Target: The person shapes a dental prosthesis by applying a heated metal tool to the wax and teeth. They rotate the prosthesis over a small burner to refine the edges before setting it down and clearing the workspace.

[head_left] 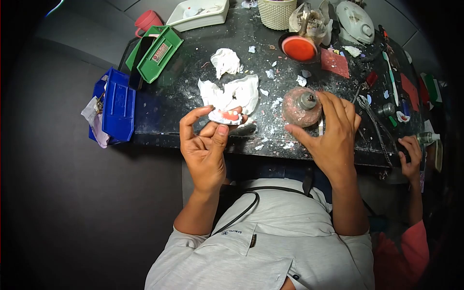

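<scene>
My left hand [204, 149] pinches a small white dental cast [220, 119] between thumb and fingers, above the table's front edge. Pink wax [229, 115] with a few pale teeth lies along the cast. My right hand [334, 133] is curved beside a round, pinkish, speckled spirit lamp [293, 107] with a metal neck on top. The right thumb and fingers are spread apart around the lamp's near and right sides, fingertips right at its edge. Crumpled white cloth [244, 92] lies on the table just beyond the cast.
Green [159, 54] and blue bins [118, 104] stand at the left. Across the back are a white tray [205, 14], a woven basket [277, 13] and a pan of red wax [299, 48]. Tools and scraps litter the right, where another person's hand [411, 157] rests at the edge.
</scene>
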Tool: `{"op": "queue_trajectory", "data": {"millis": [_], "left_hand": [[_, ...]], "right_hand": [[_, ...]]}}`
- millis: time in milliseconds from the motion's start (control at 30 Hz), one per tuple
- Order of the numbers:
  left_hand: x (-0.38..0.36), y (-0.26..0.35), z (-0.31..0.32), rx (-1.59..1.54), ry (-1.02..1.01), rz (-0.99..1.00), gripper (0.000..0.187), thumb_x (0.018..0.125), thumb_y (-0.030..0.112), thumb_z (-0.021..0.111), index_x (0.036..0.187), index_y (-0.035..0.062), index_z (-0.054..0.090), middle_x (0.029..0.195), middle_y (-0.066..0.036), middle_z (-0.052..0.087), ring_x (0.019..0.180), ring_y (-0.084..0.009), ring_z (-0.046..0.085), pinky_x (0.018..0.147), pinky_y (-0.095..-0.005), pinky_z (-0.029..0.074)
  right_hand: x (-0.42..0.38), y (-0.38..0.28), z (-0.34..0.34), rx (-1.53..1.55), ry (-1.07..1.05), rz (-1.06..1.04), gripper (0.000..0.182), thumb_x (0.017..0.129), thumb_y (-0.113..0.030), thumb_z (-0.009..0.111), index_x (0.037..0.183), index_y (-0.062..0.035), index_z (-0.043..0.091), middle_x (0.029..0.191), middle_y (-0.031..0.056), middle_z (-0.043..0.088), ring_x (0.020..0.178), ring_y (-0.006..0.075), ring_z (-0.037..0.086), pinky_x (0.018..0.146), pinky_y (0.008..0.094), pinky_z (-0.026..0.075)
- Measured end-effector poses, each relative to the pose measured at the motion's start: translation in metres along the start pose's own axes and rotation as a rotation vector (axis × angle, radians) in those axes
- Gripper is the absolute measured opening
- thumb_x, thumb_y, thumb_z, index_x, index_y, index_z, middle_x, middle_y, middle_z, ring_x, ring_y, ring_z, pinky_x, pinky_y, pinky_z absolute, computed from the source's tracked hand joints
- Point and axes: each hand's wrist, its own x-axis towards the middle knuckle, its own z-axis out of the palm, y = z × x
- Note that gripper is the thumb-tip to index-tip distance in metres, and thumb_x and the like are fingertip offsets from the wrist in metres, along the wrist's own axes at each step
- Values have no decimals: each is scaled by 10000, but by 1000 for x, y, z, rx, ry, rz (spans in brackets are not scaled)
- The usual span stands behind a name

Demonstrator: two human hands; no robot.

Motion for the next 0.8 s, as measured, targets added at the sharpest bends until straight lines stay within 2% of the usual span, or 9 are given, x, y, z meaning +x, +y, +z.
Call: {"op": "queue_trajectory", "data": {"millis": [167, 233, 267, 367, 433, 467, 533, 633, 800], "left_hand": [[1, -1, 3, 16, 67, 112, 382, 962, -10, 590, 1302, 13, 417, 1130, -228, 617, 1018, -281, 663, 931, -504, 565], [0, 0, 1, 64, 82, 131, 378, 955, -7, 604, 1295, 4, 439, 1119, -190, 600, 982, -247, 663, 889, -477, 593], [-1, 1, 2, 66, 83, 130, 378, 955, -7, 604, 1295, 4, 439, 1119, -190, 600, 982, -247, 663, 889, -477, 593], [-3, 3, 3, 117, 88, 170, 378, 947, -11, 614, 1288, -1, 450, 1099, -183, 616, 968, -230, 662, 874, -472, 600], [-8, 2, 0, 213, 113, 206, 395, 929, -30, 637, 1284, -1, 463, 1066, -156, 632, 964, -203, 661, 876, -398, 584], [-8, 3, 1, 214, 114, 206, 395, 929, -30, 637, 1284, -1, 463, 1066, -156, 632, 964, -203, 661, 876, -398, 584], [-8, 5, 4, 218, 140, 240, 419, 907, -50, 662, 1279, 4, 477, 1046, -136, 645, 966, -172, 656, 849, -299, 545], [-9, 5, 3, 208, 136, 248, 432, 891, -54, 684, 1273, 11, 492, 1057, -130, 649, 963, -152, 655, 821, -240, 505], [-9, 4, 3, 204, 134, 243, 435, 884, -53, 693, 1268, 11, 497, 1056, -132, 651, 949, -150, 659, 811, -236, 505]], "right_hand": [[2, -6, -3, 95, 40, 12, 735, 659, -348, 886, 1218, -1, 559, 1244, 149, 587, 1180, 310, 496, 1028, 452, 355], [-3, -16, -10, 369, -39, 173, 698, 652, -260, 883, 1211, -24, 536, 1210, 170, 598, 1130, 337, 545, 974, 455, 431], [-6, -15, -8, 488, -18, 153, 699, 633, -216, 884, 1211, -46, 531, 1153, 176, 622, 1068, 351, 599, 916, 449, 490], [-10, -23, -18, 630, -95, 102, 710, 626, -210, 887, 1216, -38, 530, 1104, 178, 641, 1021, 344, 641, 895, 422, 513], [-12, -23, -16, 605, -86, 38, 720, 618, -213, 890, 1216, -20, 537, 1097, 184, 645, 1021, 330, 653, 893, 410, 522], [-13, -25, -16, 635, -96, 4, 724, 617, -215, 891, 1218, -13, 542, 1099, 184, 644, 1015, 329, 654, 888, 408, 524], [-13, -29, -17, 683, -110, -44, 731, 612, -221, 893, 1224, -5, 556, 1089, 182, 642, 997, 330, 651, 880, 409, 525], [-12, -34, -18, 695, -129, -96, 741, 601, -221, 896, 1222, 0, 556, 1075, 179, 637, 991, 331, 644, 880, 411, 523], [-13, -38, -19, 668, -156, -120, 747, 580, -231, 904, 1204, 1, 564, 1063, 179, 633, 983, 348, 633, 891, 424, 509]]}}
